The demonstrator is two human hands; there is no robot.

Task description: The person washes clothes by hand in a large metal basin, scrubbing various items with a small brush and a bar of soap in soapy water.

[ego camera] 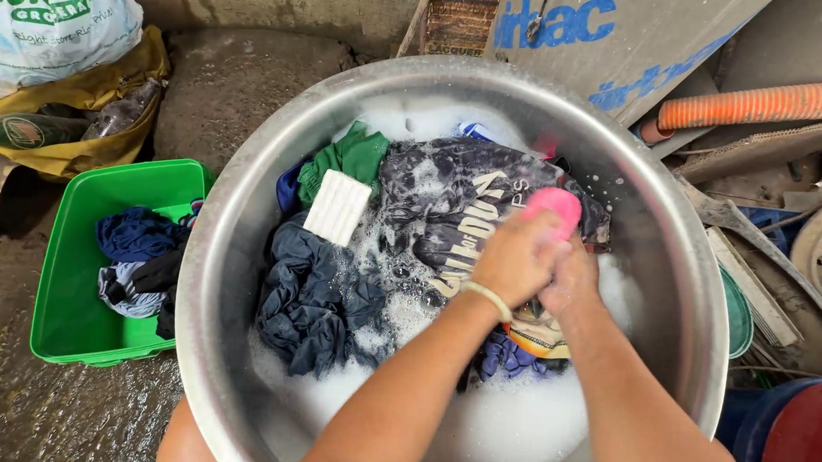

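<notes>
Keep the dark printed T-shirt bunched tight and scrub it with short, firm strokes, dipping it into the suds so the lather stays worked into the cloth. Your left hand is clenched around a pink scrub brush and your right hand grips a fold of the shirt. The shirt lies directly under both hands in the big steel basin, beside the white soap bar.
</notes>
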